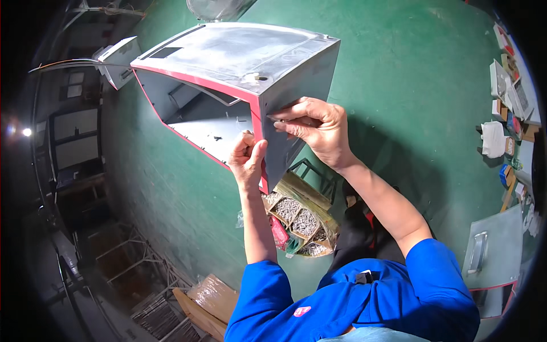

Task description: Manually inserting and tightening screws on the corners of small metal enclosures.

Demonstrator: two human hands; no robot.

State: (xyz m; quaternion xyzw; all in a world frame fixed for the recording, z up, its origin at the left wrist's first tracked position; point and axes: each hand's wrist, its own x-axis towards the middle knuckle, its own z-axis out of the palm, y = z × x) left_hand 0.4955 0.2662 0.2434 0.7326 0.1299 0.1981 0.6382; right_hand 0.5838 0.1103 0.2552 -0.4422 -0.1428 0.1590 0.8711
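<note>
A grey metal cabinet (296, 74) with a red-edged open front stands before me, its top marked with pale smears. My right hand (322, 128) is at the cabinet's right outer side, thumb and fingers pinched together near the red edge. A tiny dark thing may be between the fingertips, too small to name. My left hand (248, 159) is closed at the front opening, fingers curled and the thumb by the red front edge (256, 119). What those fingers hold, if anything, is hidden. Small loose pieces (217, 138) lie on the cabinet's inner floor.
A divided cardboard box (305, 222) of many small metal fasteners sits below the cabinet, with a red packet (279, 232). At right are a grey panel with a handle (478, 251) and assorted parts along the wall. A wrapped carton (213, 296) lies lower left on the green floor.
</note>
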